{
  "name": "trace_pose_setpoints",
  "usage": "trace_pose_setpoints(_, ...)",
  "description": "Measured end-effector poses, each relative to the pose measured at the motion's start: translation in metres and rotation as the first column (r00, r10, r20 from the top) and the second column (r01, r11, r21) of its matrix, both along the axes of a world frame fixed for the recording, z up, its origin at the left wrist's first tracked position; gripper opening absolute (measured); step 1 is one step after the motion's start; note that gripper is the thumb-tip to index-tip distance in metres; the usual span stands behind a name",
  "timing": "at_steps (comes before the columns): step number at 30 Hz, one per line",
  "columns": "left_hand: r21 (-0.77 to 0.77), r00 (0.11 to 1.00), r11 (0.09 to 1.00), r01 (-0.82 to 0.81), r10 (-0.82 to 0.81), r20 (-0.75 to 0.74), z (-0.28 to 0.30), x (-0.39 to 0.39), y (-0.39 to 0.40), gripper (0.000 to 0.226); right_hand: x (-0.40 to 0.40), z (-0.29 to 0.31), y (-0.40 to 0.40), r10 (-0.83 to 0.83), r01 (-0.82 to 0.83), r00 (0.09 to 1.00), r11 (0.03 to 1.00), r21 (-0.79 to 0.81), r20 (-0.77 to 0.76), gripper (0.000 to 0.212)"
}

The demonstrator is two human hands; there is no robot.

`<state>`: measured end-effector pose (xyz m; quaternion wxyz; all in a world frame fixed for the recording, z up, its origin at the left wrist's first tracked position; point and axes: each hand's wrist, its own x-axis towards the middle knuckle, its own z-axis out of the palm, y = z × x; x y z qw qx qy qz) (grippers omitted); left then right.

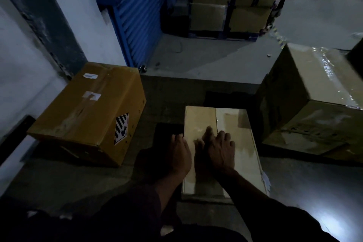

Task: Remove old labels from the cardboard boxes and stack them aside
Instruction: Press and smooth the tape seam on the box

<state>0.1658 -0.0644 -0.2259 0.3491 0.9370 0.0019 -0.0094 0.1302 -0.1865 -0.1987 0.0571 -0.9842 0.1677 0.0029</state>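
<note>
Directly below the camera, a pale cardboard box (220, 143) lies flat on the concrete floor (196, 65), long axis running away from the person, with a tape seam down its top. Open floor lies beyond its far edge as far as a stack of cartons (229, 6) on a pallet; to its left a dark strip of floor separates it from a brown carton (84, 108) that bears a black-and-white striped hazard label (121, 127) on its end face and small white label remnants (92, 95) on top. To the right, a large tape-wrapped carton (310, 104) stands near, apart from the pale box. A blue corrugated shutter (141, 12) closes the far left. The left hand (179, 155) rests at the box's left edge, fingers (176, 139) loosely together over that edge. The right hand (220, 151) lies palm-down on the box top beside the seam, fingers (224, 137) slightly spread and partly blurred; whether they pinch anything cannot be told.
</note>
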Motion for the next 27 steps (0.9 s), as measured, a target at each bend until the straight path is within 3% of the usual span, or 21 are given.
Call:
trace_pose_setpoints(6, -0.016, 1.000, 1.000, 0.000, 0.000, 0.015, -0.005, 0.001, 0.001, 0.037, -0.001, -0.006, 0.012, 0.224, -0.220, 0.973, 0.973, -0.065, 0.051, 0.070)
trace_pose_setpoints(10, 0.009, 1.000, 1.000, -0.012, 0.012, -0.019, -0.003, 0.001, -0.001, 0.044, -0.005, 0.003, -0.001, 0.039, -0.039, 0.999, 0.999, -0.013, 0.030, 0.077)
trace_pose_setpoints(13, -0.014, 0.999, 0.999, -0.036, 0.036, -0.004, 0.001, 0.001, -0.003, 0.059, 0.002, 0.003, 0.001, 0.014, -0.015, 1.000, 1.000, -0.026, -0.014, 0.076)
trace_pose_setpoints(16, 0.046, 1.000, 0.999, 0.001, 0.000, -0.018, 0.000, 0.002, -0.001, 0.040, 0.010, -0.002, 0.014, 0.152, -0.148, 0.987, 0.987, -0.059, 0.060, 0.068)
trace_pose_setpoints(19, 0.039, 1.000, 0.999, 0.014, -0.014, -0.009, 0.001, 0.001, 0.001, 0.034, 0.008, -0.004, 0.016, 0.266, -0.264, 0.963, 0.963, -0.047, 0.048, 0.063)
trace_pose_setpoints(23, 0.012, 1.000, 1.000, -0.003, 0.003, -0.014, 0.000, 0.000, 0.000, 0.040, -0.002, 0.000, 0.002, 0.121, -0.119, 0.990, 0.992, -0.043, 0.066, 0.066)
trace_pose_setpoints(27, 0.019, 1.000, 1.000, -0.003, 0.003, -0.015, 0.000, -0.001, -0.001, 0.039, -0.001, 0.002, 0.001, 0.028, -0.028, 0.999, 1.000, 0.000, 0.023, 0.081)
